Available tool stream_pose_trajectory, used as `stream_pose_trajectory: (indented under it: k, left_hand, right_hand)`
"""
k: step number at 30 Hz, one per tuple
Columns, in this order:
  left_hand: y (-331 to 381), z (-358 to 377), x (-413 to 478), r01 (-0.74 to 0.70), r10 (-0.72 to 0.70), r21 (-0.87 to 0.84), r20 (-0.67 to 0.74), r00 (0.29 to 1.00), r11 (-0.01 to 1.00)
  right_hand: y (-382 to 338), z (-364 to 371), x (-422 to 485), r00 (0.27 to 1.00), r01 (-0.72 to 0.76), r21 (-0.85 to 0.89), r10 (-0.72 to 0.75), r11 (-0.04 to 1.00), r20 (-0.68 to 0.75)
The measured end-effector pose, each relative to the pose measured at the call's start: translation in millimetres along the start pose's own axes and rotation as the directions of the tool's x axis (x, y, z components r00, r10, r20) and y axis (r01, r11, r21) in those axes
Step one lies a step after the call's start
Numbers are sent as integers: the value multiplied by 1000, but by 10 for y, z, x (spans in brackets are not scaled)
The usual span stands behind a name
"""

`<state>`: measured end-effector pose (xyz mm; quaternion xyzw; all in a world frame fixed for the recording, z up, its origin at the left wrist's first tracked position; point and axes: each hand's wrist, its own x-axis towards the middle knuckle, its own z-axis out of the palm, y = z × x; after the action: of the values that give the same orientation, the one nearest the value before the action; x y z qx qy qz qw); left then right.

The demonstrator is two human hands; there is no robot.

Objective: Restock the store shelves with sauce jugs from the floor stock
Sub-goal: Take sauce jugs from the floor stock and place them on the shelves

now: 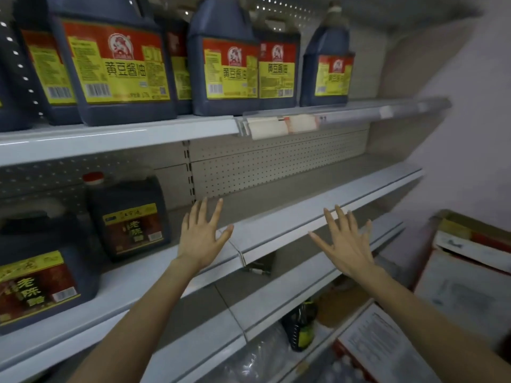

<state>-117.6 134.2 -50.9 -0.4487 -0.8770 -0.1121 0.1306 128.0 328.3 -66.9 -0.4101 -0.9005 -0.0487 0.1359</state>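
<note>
One head-worn wide-angle view looks forward and slightly down, close to the middle shelf [276,233], angled rightward along the shelving toward the wall.

Middle shelf [276,205] lies open right of the vinegar jug [130,217]; soy jugs [224,64] crowd the upper shelf [124,136].

Lighting: dim, flat, cool indoor.
Glare: pale streak along upper shelf [119,139] front.
Shadow: deep beneath the shelves.
Blur: wall [470,120] and lower corners soft.
Distortion: wide-angle bowing at edges.
</note>
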Motion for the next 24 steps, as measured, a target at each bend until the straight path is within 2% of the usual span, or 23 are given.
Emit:
stream_pose_trajectory:
  k: [8, 14, 19, 24]
  left_hand:
    - [1103, 113, -77, -143, 146, -88, 30, 989, 986]
    - [2020, 272, -253, -290, 299, -138, 52, 953, 947]
    - [2719, 434, -457, -357, 375, -146, 118, 920, 923]
    - [3283, 569, -571, -455, 476, -152, 152, 867, 877]
  right_hand:
    - [1119, -299, -656, 986, -162, 17, 163, 987, -21]
    - [1883, -399, -1261, 963, -267, -13, 267, 964, -27]
    - [2416, -409, -1792, 915, -404, -33, 404, 914, 9]
    - [2893, -393, -2239, 842, -525, -142, 537, 839, 55]
